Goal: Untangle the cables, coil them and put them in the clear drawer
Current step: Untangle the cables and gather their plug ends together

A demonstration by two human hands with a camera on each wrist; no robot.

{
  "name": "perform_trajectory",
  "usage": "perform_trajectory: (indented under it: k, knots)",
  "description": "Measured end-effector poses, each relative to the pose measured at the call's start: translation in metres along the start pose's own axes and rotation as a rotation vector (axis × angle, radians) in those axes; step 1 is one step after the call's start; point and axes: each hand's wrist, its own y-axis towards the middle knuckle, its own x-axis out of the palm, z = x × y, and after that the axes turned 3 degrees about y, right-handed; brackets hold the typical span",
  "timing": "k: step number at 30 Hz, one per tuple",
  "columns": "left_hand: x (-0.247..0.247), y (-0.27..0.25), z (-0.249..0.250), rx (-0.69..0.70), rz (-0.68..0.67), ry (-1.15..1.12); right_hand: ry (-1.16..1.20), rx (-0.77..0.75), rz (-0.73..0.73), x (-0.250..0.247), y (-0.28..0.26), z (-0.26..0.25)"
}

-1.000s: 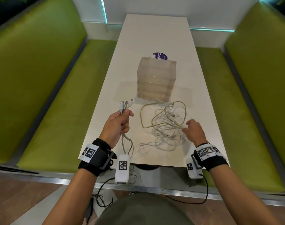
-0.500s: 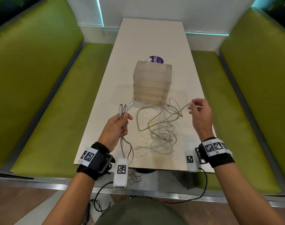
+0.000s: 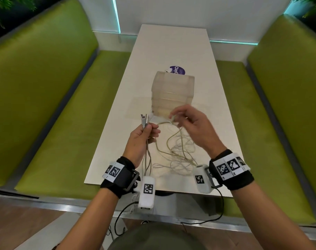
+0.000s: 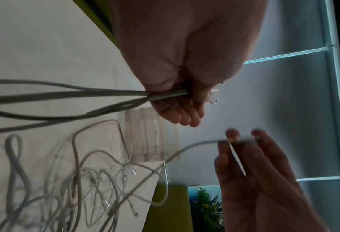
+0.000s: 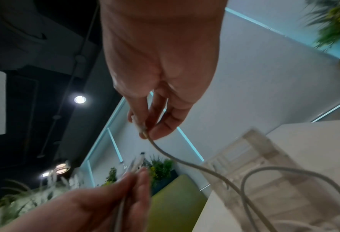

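My left hand point(image 3: 143, 134) grips a bundle of several white cable ends point(image 3: 145, 119), plugs pointing up and away; the wrist view shows the cables point(image 4: 105, 95) running through its fist point(image 4: 177, 97). My right hand point(image 3: 177, 117) pinches the plug end of a beige cable point(image 5: 143, 130) between thumb and fingers, raised just right of the left hand. That cable trails down into a tangled heap of white and beige cables point(image 3: 178, 157) on the white table point(image 3: 171, 51). The clear drawer unit point(image 3: 172, 92) stands behind both hands, all drawers closed.
A round purple sticker point(image 3: 178, 70) lies on the table behind the drawer unit. Green upholstered benches point(image 3: 45, 105) flank the table on both sides. Some cable hangs over the table's near edge point(image 3: 153, 188). A white wall with teal light strips closes the far end.
My right hand left the heap, lifted a beige cable end up to the right, then carried it left toward my left hand. The left hand kept its bundle and rose slightly.
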Motion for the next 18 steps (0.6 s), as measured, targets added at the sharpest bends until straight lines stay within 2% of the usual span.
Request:
perform_trajectory:
  k: [3, 7, 11, 15, 18]
  knots:
    - [0.011, 0.004, -0.003, 0.020, 0.014, -0.045, -0.028, 0.040, -0.080, 0.024, 0.004, -0.001]
    - [0.014, 0.002, -0.007, 0.066, 0.000, -0.042, -0.039, 0.118, -0.024, 0.039, 0.010, 0.002]
    - [0.015, -0.001, -0.009, 0.054, -0.035, -0.008, 0.022, 0.172, 0.071, 0.043, 0.012, 0.000]
    - [0.015, 0.001, -0.009, 0.070, 0.000, -0.004, 0.115, 0.189, 0.069, 0.042, 0.011, 0.000]
    - [0.012, 0.004, -0.007, 0.052, 0.057, -0.078, -0.022, 0.219, 0.077, 0.037, 0.005, 0.009]
